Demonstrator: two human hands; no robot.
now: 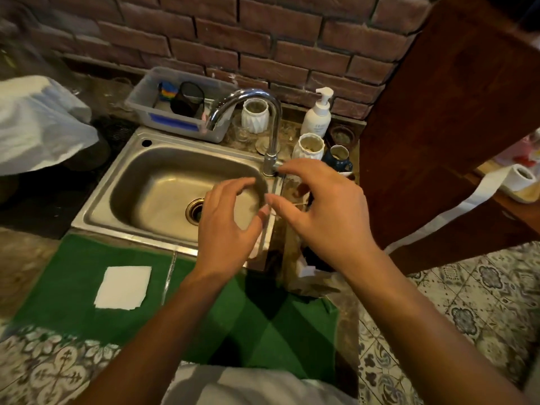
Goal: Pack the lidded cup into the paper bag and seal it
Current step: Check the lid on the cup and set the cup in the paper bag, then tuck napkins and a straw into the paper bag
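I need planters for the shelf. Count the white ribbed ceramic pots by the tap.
2. One white ribbed pot stands behind the tap, near the brick wall; the other stands right of the tap, below the pump bottle. More may be hidden.

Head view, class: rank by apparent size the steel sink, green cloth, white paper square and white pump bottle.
1. Green cloth, nearest the camera, so unsure against the sink
2. Steel sink
3. White paper square
4. White pump bottle, farthest
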